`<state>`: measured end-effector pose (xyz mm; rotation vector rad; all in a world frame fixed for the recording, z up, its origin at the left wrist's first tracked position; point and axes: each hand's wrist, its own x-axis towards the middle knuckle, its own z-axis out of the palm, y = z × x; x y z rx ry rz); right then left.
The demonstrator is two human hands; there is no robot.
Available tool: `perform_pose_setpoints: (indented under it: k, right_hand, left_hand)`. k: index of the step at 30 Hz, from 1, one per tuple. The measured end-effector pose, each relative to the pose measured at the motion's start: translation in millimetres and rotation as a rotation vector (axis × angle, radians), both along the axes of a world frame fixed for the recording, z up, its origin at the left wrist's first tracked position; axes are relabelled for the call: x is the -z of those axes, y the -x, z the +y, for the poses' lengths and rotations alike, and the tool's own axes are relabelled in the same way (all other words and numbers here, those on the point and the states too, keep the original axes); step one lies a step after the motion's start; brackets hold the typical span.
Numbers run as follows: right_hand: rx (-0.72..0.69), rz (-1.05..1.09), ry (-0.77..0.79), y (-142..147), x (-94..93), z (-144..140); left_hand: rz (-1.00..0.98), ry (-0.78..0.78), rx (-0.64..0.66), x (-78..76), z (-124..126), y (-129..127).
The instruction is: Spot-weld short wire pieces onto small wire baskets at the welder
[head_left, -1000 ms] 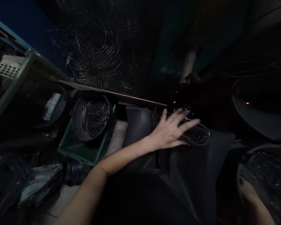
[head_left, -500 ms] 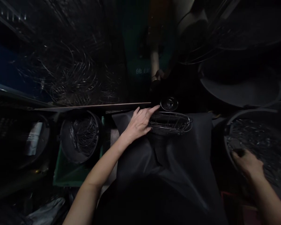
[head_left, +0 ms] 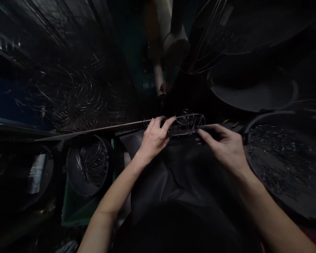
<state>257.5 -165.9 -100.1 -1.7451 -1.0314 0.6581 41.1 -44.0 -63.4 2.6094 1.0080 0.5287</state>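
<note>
The room is very dim, and most surfaces show only as dark shapes with glints of metal. At the centre, both hands meet on a small wire basket (head_left: 185, 123) that sits at the far edge of a dark cloth (head_left: 179, 168) spread over the person's lap. The left hand (head_left: 154, 138) curls its fingers over the basket's left end, gripping it; the right hand (head_left: 223, 146) pinches the basket's right end between thumb and fingers. A thin wooden board (head_left: 100, 129) runs leftward from the basket. Below it, to the left, a round dark tub (head_left: 88, 165) holding wire rings sits in a green crate (head_left: 76, 211). On the right a large dark basin (head_left: 281, 165) holds many small metal pieces, with another basin (head_left: 252, 93) beyond it. Far left, tangled wire hoops (head_left: 68, 95) pile against the wall.
</note>
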Motion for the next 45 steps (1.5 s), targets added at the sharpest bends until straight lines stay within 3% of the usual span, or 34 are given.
perform_pose_setpoints:
  k: [4,9,15,22,28,45]
  right_hand:
    - [-0.032,-0.018,0.036,31.9,-14.4,49.9]
    - [0.025,-0.219,-0.004,50.4,-27.3,72.7]
    - [0.046,-0.285,-0.151,67.4,-31.7,80.4]
    - [0.016,-0.365,-0.13,64.2,-21.0,84.1]
    - [0.071,-0.359,-0.183,67.1,-28.3,92.3]
    - [0.081,-0.468,-0.197,62.1,-38.4,108.5]
  left_hand:
    - [-0.003,-0.127,-0.068,6.4,-1.2,-4.5]
    - [0.006,-0.264,-0.081,13.9,0.0,-5.1]
    - [-0.028,-0.335,-0.145,20.4,0.6,-9.7]
    - [-0.057,-0.305,-0.154,22.7,3.5,-10.9]
    - [-0.077,-0.386,-0.15,24.3,7.1,-12.6]
    - [-0.093,-0.31,-0.151,22.9,22.8,-22.5]
